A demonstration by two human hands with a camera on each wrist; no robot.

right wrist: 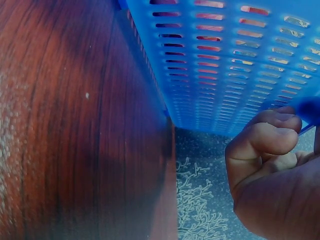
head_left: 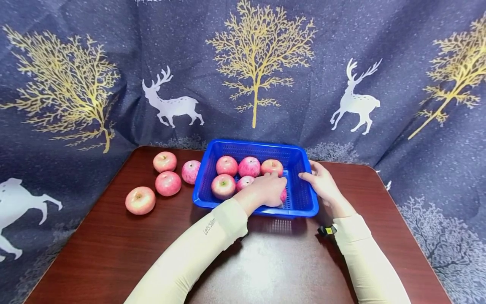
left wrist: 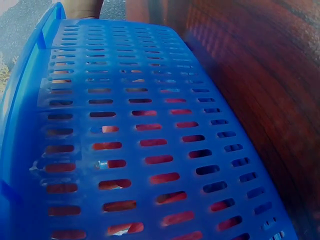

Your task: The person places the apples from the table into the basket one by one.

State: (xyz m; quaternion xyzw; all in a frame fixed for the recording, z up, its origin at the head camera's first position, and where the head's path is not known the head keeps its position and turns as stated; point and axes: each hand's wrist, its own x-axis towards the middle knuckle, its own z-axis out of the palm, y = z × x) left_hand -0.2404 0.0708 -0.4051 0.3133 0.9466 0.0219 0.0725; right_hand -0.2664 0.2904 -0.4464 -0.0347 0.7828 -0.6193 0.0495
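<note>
Patterned dark cloth [head_left: 300,101] hangs behind the brown worktop [head_left: 364,194]. The left hand [head_left: 267,191] grips an apple [head_left: 284,196] inside the blue basket [head_left: 302,210]; the right hand [head_left: 325,185] clasps its right rim. Five other apples [head_left: 249,166] crowd the left hand. Four loose apples [head_left: 168,183] lie left, well inside the worktop's edges.

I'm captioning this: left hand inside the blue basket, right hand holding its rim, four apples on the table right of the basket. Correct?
Not quite: in the head view, the four apples on the table are left of the blue basket, not right. The rest stands.
</note>
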